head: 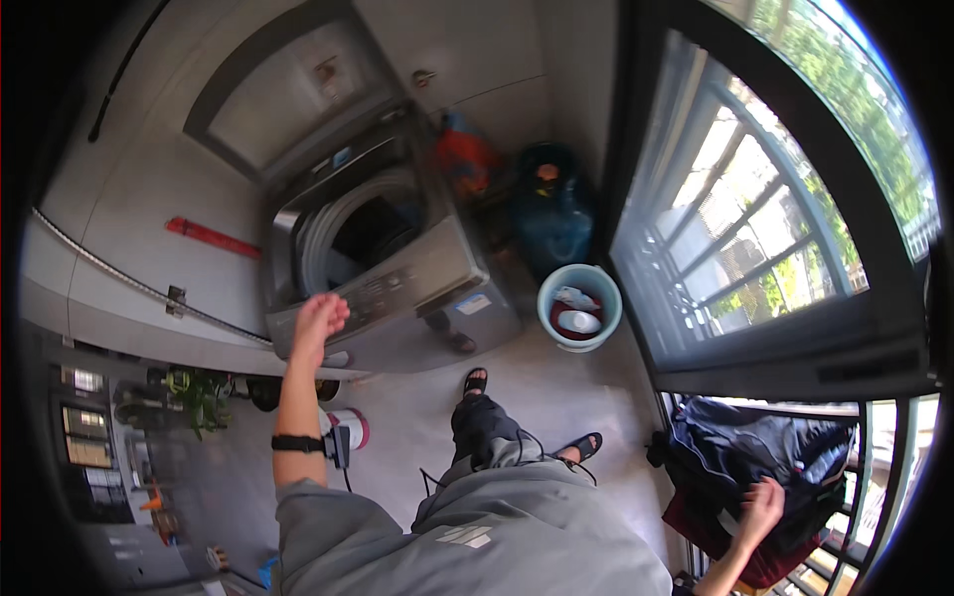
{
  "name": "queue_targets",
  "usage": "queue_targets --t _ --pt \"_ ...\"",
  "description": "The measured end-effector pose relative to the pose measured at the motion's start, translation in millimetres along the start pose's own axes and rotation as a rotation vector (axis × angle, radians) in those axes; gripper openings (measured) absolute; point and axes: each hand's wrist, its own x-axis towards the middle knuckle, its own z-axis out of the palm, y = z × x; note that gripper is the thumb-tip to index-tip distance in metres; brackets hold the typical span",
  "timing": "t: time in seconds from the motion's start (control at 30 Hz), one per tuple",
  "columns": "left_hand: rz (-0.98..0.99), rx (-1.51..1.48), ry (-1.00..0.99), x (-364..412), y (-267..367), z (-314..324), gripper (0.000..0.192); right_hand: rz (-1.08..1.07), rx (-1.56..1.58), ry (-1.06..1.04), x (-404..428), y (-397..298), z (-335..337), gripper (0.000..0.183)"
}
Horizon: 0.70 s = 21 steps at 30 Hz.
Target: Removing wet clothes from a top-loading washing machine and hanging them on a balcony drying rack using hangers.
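Before me stands a grey top-loading washing machine [387,298] with its lid [279,97] raised. Dark laundry [376,231] lies inside the drum. My left hand [322,319], fingers curled in and nothing visible in them, is over the front left corner by the control panel [380,290]; whether it touches the machine is unclear. My right hand [762,508] is out to the right at a pile of dark clothes [753,447] by a window railing. Its fingers are bent and blurred, so I cannot see whether they grip the cloth.
A pale blue bucket [547,287] holding a white object [579,322] stands right of the machine. Behind it is a dark blue-green container [551,216], near a red bag [466,156]. A glazed door [645,298] stands at the right. A red-and-white container [358,428] is below my left forearm.
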Motion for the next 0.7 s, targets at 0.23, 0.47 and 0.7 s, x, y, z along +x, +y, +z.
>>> queue_targets --t 0.23,0.47,0.7 --pt "-0.146 -0.129 0.032 235.9 11.9 -63.7 0.032 0.359 -0.179 -0.774 -83.7 45.7 235.4 0.033" --pt "-0.554 0.324 -0.019 489.4 -204.9 7.3 0.044 0.902 -0.259 -0.705 -187.2 43.9 328.2 0.037" --pt "0.459 0.808 -0.41 513.2 -426.0 71.0 0.066 0.841 -0.129 -0.514 -215.2 -64.8 369.6 0.029"
